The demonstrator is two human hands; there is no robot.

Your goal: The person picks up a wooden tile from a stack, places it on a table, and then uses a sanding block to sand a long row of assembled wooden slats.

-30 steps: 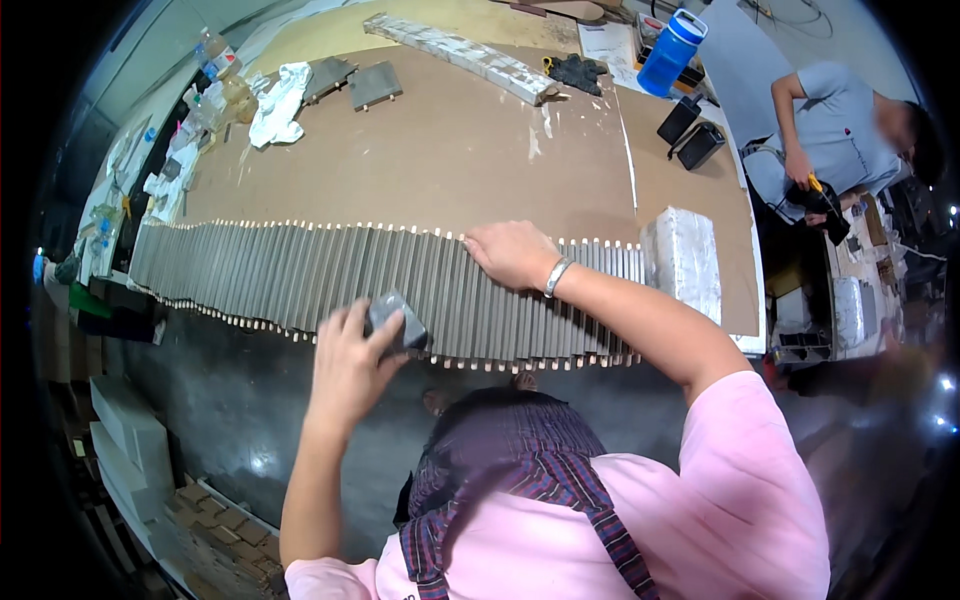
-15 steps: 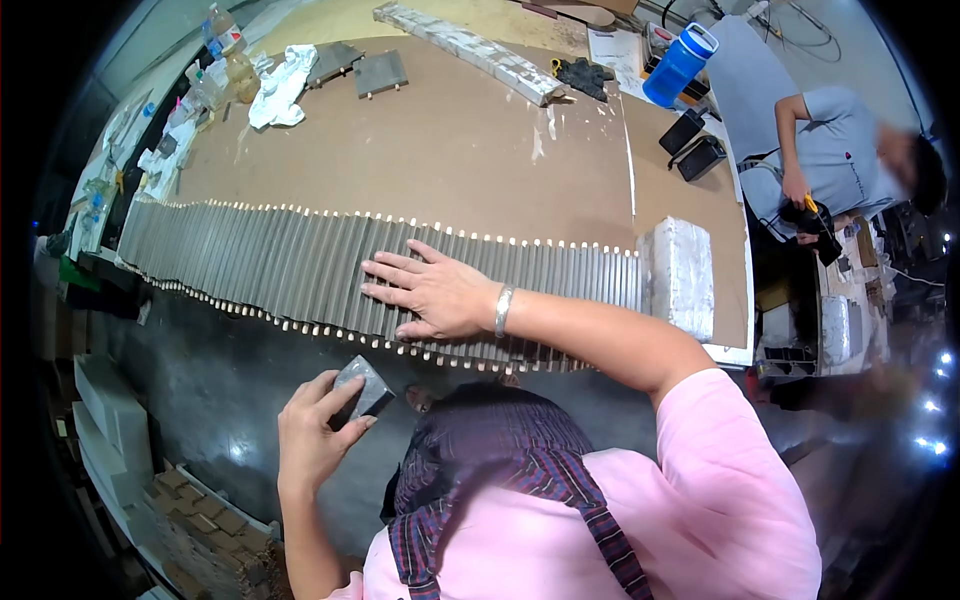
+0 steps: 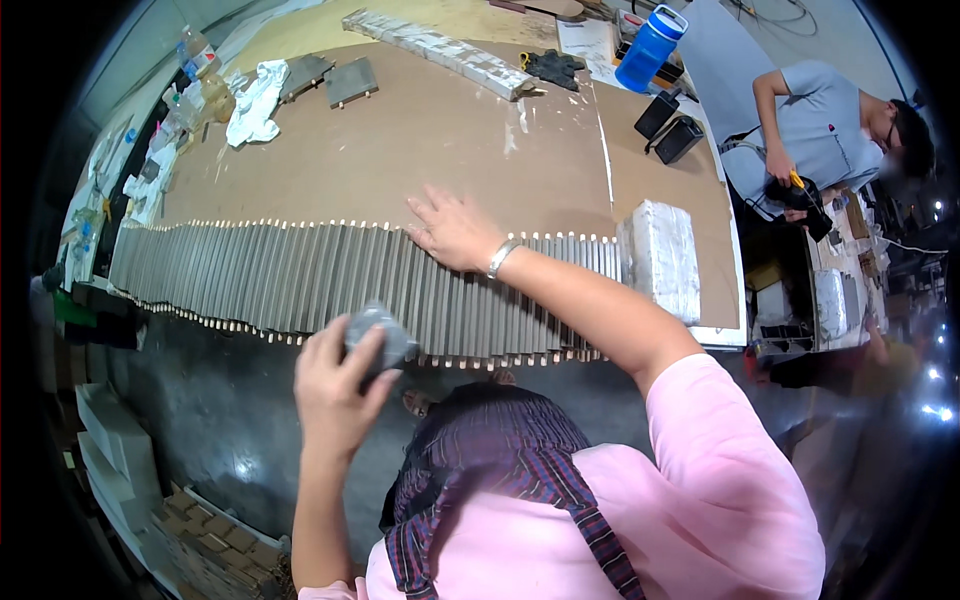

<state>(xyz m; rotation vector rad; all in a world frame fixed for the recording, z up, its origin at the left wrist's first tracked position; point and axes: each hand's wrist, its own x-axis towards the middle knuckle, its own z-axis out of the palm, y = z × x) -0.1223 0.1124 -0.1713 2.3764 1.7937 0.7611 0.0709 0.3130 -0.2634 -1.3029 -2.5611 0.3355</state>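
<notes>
My left hand (image 3: 335,385) grips small grey block (image 3: 378,340) at near edge of table (image 3: 420,140). My right hand (image 3: 455,230) rests flat, fingers spread, on row of grey metal strips (image 3: 300,275), holding nothing. Risk: strips overhang near edge; push from palm could slide them off, judging by overhang. Around: wrapped white bundle (image 3: 662,255) at row's right end, white rag (image 3: 255,100), blue bottle (image 3: 650,50) far side. Co-worker's hand (image 3: 780,165) well apart, right.

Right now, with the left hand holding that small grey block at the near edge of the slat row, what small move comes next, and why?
Probably bring the left hand forward to set the small grey block onto the slat row. The block hovers at the row's near edge, and the right hand is pressed flat on the slats at the far edge, seemingly steadying them.
</notes>
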